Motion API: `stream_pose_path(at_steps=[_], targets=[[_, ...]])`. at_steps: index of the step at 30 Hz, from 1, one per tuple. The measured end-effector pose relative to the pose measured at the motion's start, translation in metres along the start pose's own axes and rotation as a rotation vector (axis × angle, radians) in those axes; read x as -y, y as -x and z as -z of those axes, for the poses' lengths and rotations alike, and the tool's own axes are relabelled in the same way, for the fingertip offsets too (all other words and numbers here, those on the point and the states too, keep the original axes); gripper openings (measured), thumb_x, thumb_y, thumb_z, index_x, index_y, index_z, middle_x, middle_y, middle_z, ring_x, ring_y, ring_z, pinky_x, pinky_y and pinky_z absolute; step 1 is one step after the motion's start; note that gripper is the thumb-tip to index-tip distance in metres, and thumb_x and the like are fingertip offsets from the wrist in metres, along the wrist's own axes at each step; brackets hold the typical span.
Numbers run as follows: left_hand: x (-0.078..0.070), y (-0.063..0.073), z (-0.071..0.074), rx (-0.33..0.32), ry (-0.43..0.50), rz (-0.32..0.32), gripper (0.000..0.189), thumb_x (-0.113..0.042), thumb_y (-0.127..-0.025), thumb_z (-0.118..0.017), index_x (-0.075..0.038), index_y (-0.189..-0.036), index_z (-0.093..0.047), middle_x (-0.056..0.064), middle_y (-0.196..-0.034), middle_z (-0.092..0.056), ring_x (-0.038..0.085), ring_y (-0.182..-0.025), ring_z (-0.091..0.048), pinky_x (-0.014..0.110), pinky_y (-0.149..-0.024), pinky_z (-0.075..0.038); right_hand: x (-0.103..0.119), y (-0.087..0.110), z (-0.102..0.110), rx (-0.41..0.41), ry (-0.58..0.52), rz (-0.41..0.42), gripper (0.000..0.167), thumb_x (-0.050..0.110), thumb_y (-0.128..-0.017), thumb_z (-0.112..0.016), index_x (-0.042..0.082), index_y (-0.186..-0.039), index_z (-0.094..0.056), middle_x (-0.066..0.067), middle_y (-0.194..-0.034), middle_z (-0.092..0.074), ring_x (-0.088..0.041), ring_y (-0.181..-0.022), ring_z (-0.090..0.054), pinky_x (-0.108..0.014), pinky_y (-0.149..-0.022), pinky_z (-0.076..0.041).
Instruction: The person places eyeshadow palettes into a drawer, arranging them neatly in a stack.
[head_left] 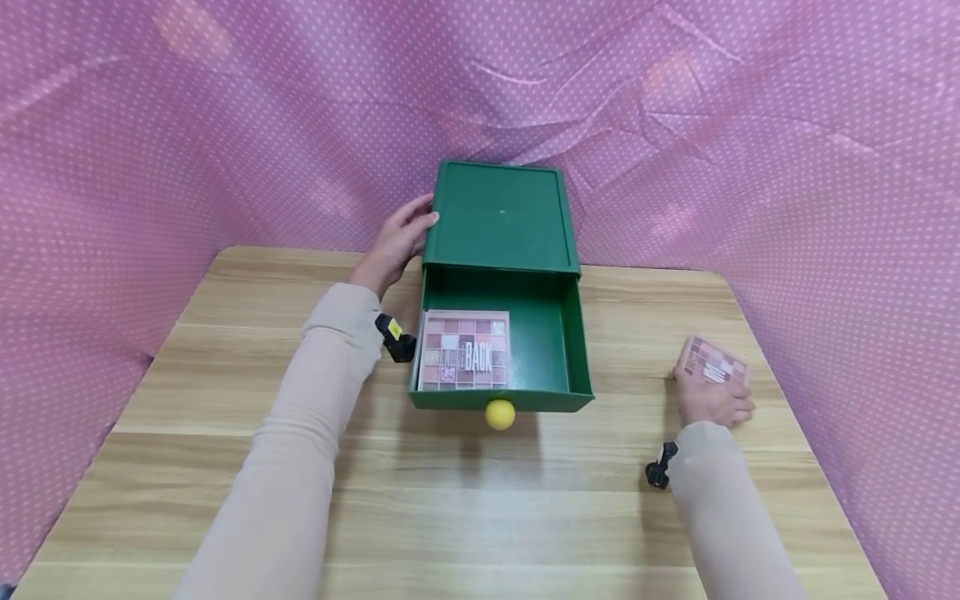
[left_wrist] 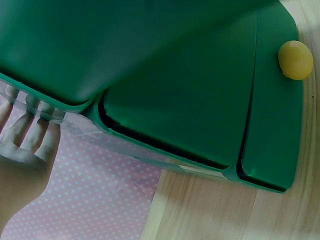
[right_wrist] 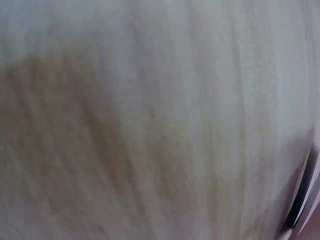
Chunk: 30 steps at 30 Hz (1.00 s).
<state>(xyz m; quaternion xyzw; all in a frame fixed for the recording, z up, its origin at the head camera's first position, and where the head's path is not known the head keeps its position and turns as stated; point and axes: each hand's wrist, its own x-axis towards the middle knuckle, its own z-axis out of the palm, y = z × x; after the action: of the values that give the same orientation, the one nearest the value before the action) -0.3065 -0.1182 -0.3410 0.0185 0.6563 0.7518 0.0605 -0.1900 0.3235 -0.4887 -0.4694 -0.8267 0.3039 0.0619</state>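
One makeup palette well right of drawer, gripped by right hand; drawer lies leftward of that hand. Long axis unclear, near edge covered. Second palette in drawer's left half. Left hand, fingers extended, touches box behind drawer.

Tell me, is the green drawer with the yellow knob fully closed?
No, the green drawer stands pulled out from its green housing, showing an eyeshadow palette inside.
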Motion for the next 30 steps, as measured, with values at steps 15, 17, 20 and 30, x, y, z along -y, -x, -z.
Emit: stream_pose_path(at_steps=[15,17,20,30], targets=[[-0.002,0.0,0.002,0.005,0.025,0.006,0.047,-0.018,-0.088,-0.051,-0.015,-0.132,-0.036,0.005,-0.129,-0.037,0.022,-0.105,-0.047,0.032,-0.085,-0.041,0.016,0.004,0.011,0.091,-0.021,0.033,0.112,0.05,-0.061,-0.064,-0.01,-0.132,-0.002,-0.029,-0.128,-0.017,-0.037,-0.115,-0.02,-0.044,-0.096,-0.023],[-0.003,0.0,0.002,0.014,0.015,-0.001,0.047,-0.019,-0.088,-0.051,-0.014,-0.132,-0.035,0.006,-0.128,-0.037,0.023,-0.105,-0.047,0.032,-0.085,-0.041,0.018,0.004,0.013,0.095,-0.036,0.036,0.111,0.051,-0.062,-0.064,-0.009,-0.132,-0.003,-0.028,-0.129,-0.017,-0.037,-0.116,-0.02,-0.044,-0.096,-0.023],[-0.003,0.0,0.002,0.021,0.012,-0.002,0.048,-0.019,-0.088,-0.051,-0.015,-0.133,-0.035,0.006,-0.129,-0.037,0.022,-0.106,-0.046,0.031,-0.085,-0.041,0.021,0.004,0.017,0.094,-0.069,0.05,0.114,0.058,-0.06,-0.063,-0.007,-0.133,-0.004,-0.026,-0.13,-0.018,-0.035,-0.117,-0.019,-0.044,-0.097,-0.021],[-0.002,0.0,0.001,0.016,0.031,0.006,0.048,-0.018,-0.087,-0.052,-0.015,-0.132,-0.036,0.005,-0.13,-0.037,0.022,-0.107,-0.046,0.031,-0.085,-0.041,0.035,0.007,0.037,0.072,-0.101,0.132,0.114,0.057,-0.061,-0.065,-0.007,-0.133,-0.004,-0.025,-0.132,-0.018,-0.036,-0.12,-0.016,-0.042,-0.1,-0.014]])
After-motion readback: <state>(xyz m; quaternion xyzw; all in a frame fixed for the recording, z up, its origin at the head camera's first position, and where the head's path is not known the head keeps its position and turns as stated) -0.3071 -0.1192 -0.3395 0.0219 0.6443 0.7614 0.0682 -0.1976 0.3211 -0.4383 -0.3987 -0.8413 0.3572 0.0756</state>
